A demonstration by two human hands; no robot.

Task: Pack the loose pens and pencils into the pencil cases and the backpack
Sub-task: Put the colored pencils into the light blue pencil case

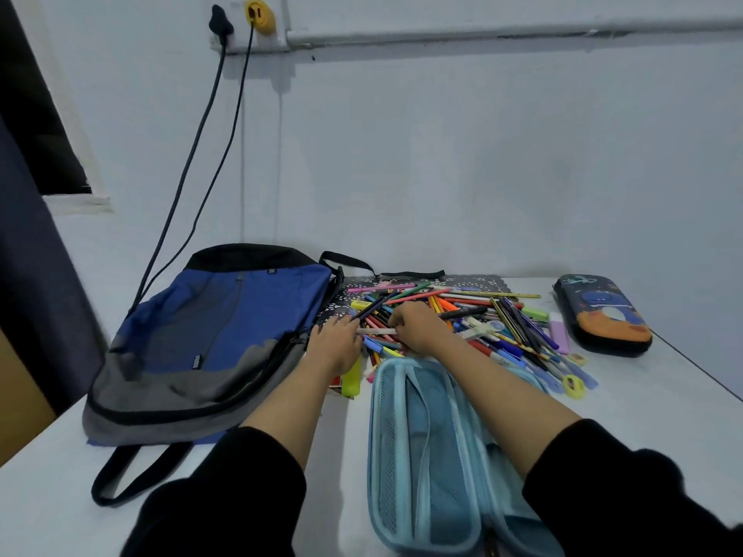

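A heap of loose coloured pens and pencils (474,315) lies on a patterned mat at the middle of the table. My left hand (335,341) sits at the heap's left edge and grips a dark pen (372,308) that points up and to the right. My right hand (416,327) rests on the heap with curled fingers around a pale pen (376,331) lying crosswise between both hands. A light blue pencil case (426,456) lies open in front of me. A blue and grey backpack (209,347) lies flat on the left. A dark pencil case (603,313) with a cartoon print lies zipped at the right.
The white table (643,396) stands against a pale wall. Two cables (193,166) hang from wall sockets down behind the backpack. The backpack's strap (132,476) trails near the front edge. A yellow sharpener (573,385) and erasers lie at the heap's right fringe.
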